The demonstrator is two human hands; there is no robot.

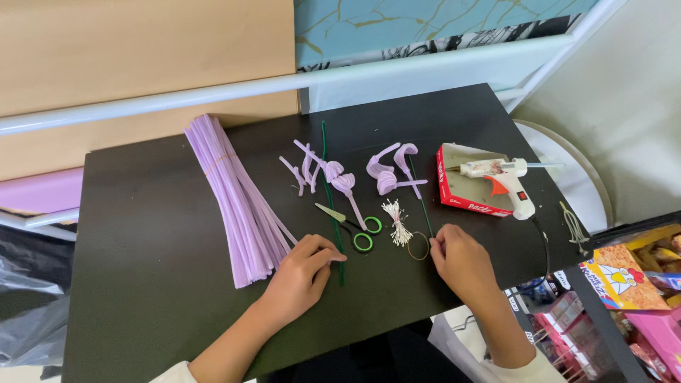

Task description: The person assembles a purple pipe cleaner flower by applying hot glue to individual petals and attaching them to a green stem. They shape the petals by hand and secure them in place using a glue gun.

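A: The left hand [301, 273] curls its fingers on the near end of the green fuzzy stem [332, 213], right of the purple stick pile [237, 202].

B: It looks light and bendy; holding the end seems best.

A: The right hand [460, 264] pinches a thin dark wire [421, 202] near the small ring [418, 246].

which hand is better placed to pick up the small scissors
Probably the left. The left hand rests on the table beside the green pipe cleaner, and the green-handled scissors lie just above its fingertips. The right hand sits farther off, at the thin ring.
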